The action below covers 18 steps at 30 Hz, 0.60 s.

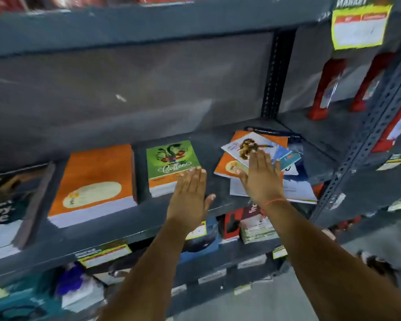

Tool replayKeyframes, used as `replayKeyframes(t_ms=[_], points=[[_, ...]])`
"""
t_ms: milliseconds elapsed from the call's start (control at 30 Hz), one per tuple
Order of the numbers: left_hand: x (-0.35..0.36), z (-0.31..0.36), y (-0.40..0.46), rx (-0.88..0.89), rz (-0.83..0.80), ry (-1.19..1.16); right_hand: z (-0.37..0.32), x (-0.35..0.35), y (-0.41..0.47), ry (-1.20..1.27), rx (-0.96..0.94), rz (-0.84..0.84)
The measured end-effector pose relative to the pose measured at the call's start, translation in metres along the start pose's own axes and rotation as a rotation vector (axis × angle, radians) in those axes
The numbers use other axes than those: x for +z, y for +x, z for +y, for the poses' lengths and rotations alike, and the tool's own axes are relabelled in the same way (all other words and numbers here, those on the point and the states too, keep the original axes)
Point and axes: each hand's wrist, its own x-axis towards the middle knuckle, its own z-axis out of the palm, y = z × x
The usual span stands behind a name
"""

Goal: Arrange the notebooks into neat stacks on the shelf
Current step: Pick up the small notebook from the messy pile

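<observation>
On the grey metal shelf (130,228) stand a tall stack of orange notebooks (95,179) and a smaller stack topped by a green notebook (171,158). To the right lies a messy pile of notebooks (264,144), fanned out at different angles, with a white cartoon cover on top. My left hand (190,195) is flat and open, its fingertips at the front right corner of the green stack. My right hand (261,179) is open with fingers spread, resting over the front of the messy pile. Neither hand holds anything.
A dark stack of books (7,205) sits at the far left of the shelf. Red items (329,89) stand in the bay to the right, behind a perforated upright (368,126). The lower shelf holds boxed goods (252,223) and price tags (107,253).
</observation>
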Motion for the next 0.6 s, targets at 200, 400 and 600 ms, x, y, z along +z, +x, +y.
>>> replayKeyframes(t_ms=[200, 400, 600], points=[[0.020, 0.013, 0.017, 0.119, -0.007, 0.053, 0.023, 0.020, 0.042, -0.001, 0.094, -0.144], [0.019, 0.014, 0.016, 0.129, 0.096, 0.090, 0.008, 0.021, 0.048, -0.093, 0.040, -0.096], [0.016, 0.015, 0.015, 0.128, 0.059, 0.109, 0.003, 0.020, 0.046, -0.138, 0.027, -0.066]])
